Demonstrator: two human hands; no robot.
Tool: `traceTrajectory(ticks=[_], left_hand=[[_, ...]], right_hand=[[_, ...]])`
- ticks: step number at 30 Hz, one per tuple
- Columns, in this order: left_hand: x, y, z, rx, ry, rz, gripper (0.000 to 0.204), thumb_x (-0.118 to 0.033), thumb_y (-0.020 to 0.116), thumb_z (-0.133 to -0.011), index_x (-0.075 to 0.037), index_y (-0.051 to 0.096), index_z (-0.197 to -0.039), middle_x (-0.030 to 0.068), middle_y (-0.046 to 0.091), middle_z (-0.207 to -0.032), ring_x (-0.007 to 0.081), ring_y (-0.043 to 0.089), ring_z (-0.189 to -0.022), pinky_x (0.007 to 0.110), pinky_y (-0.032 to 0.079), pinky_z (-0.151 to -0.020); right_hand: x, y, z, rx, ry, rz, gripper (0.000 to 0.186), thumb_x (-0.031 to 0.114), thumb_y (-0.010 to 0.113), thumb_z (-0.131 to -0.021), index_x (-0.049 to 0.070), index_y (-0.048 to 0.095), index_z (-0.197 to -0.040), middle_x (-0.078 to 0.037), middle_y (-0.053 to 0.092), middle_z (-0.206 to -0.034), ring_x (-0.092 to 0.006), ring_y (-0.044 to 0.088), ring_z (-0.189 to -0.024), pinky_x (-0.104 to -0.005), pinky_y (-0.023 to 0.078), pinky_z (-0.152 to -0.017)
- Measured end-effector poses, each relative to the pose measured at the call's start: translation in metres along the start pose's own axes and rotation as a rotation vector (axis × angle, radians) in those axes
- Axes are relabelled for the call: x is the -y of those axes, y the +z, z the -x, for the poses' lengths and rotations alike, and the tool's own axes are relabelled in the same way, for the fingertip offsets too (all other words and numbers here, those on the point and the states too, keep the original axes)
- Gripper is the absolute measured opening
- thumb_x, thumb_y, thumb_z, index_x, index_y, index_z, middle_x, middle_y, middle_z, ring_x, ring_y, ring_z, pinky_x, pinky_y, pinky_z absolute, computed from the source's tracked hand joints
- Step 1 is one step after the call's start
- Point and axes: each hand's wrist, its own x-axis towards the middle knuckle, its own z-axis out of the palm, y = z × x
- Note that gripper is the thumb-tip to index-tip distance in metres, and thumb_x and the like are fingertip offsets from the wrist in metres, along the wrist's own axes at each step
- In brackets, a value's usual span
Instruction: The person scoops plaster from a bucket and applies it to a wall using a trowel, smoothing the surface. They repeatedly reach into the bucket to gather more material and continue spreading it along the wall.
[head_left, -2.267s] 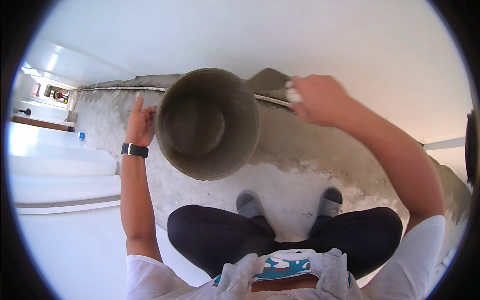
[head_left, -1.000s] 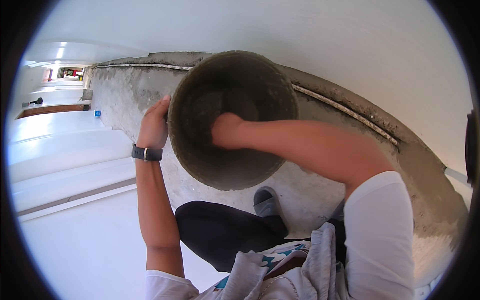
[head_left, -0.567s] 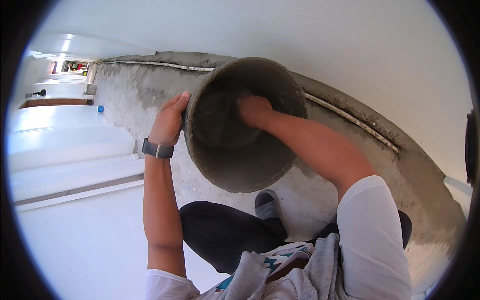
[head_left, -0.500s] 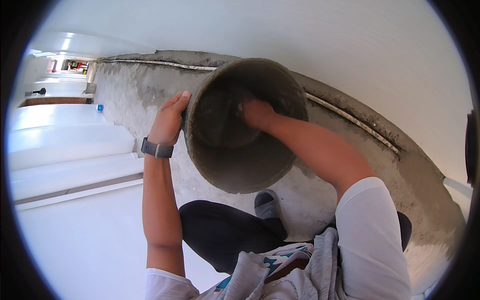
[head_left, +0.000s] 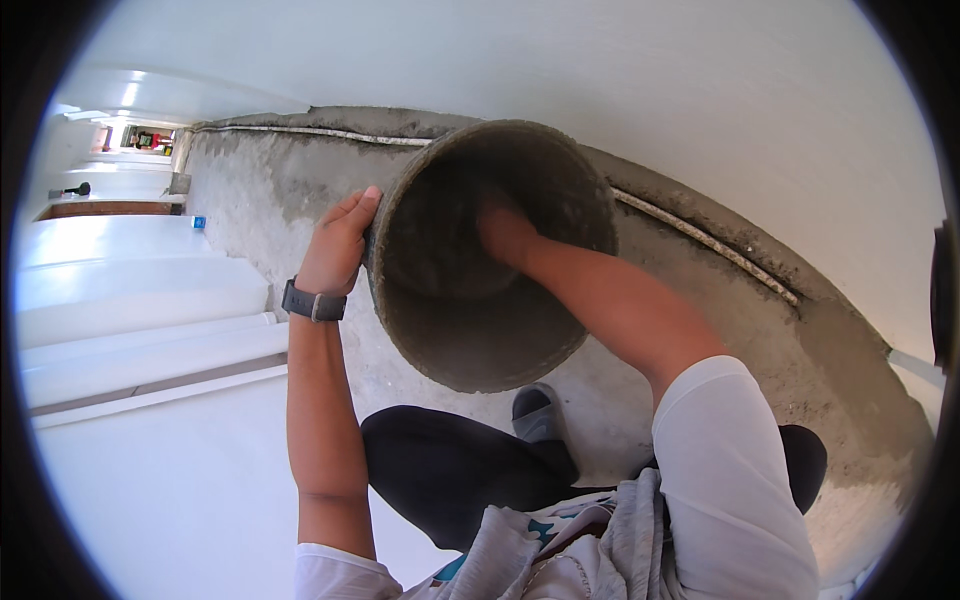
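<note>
A round bucket [head_left: 470, 350], its inside coated with grey cement, is tilted with its mouth toward me. Against its left outer side rests my left hand [head_left: 340, 235], which wears a dark watch band on the wrist. That hand's fingers wrap the bucket's side, the thumb near the rim. Deep inside the bucket reaches my right hand [head_left: 503, 225]. Its fingers are lost in the shadow near the bottom, so whether they hold anything does not show.
A thin, cement-spattered pipe [head_left: 705, 240] runs along the foot of the white wall [head_left: 700, 90]. Under the bucket lies a rough concrete floor [head_left: 240, 180]. White panels or steps [head_left: 150, 290] stand at left, with a small blue box [head_left: 198, 222] beyond. My sandalled foot [head_left: 538, 412] is just below the bucket.
My right hand has gone slightly deeper into the bucket, and its forearm has shifted a little left. My left hand keeps its place on the bucket's side.
</note>
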Motion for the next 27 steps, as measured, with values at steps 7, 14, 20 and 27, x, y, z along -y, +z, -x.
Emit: traceTrajectory(ticks=[7,14,20,27], left_hand=[[0.002,0.0,0.003,0.019,-0.004,0.011,0.034,-0.028,0.048,-0.108,0.001,0.064,-0.117,0.0074,0.072,-0.107,0.0131,0.067,-0.095,0.028,0.052,-0.085],[-0.001,0.0,-0.001,0.036,-0.021,-0.011,0.034,-0.028,0.05,-0.107,0.002,0.066,-0.115,0.0045,0.071,-0.105,0.0101,0.063,-0.093,0.026,0.049,-0.086],[0.002,-0.005,0.0,0.063,0.003,0.025,0.033,-0.027,0.048,-0.108,0.001,0.064,-0.117,0.007,0.072,-0.108,0.0126,0.067,-0.095,0.027,0.052,-0.086],[0.001,-0.001,0.001,0.01,0.006,0.019,0.033,-0.028,0.051,-0.107,0.001,0.066,-0.113,0.0045,0.072,-0.104,0.0103,0.064,-0.092,0.026,0.049,-0.085]], right_hand=[[0.0,-0.021,0.008,0.426,-0.17,0.29,0.028,0.008,0.05,-0.093,0.002,0.073,-0.108,-0.022,0.071,-0.114,-0.0363,0.069,-0.107,-0.0487,0.056,-0.09],[0.011,0.014,-0.011,0.049,0.045,-0.013,0.027,0.007,0.052,-0.092,0.001,0.074,-0.105,-0.023,0.071,-0.11,-0.0375,0.07,-0.105,-0.0483,0.058,-0.088],[0.004,0.027,-0.006,0.157,0.018,-0.083,0.027,0.007,0.052,-0.091,0.003,0.075,-0.105,-0.022,0.07,-0.113,-0.0381,0.068,-0.108,-0.0495,0.056,-0.092],[0.021,-0.032,-0.008,0.249,-0.215,0.344,0.024,0.01,0.058,-0.088,0.004,0.076,-0.103,-0.021,0.072,-0.107,-0.0362,0.07,-0.105,-0.0494,0.054,-0.091]])
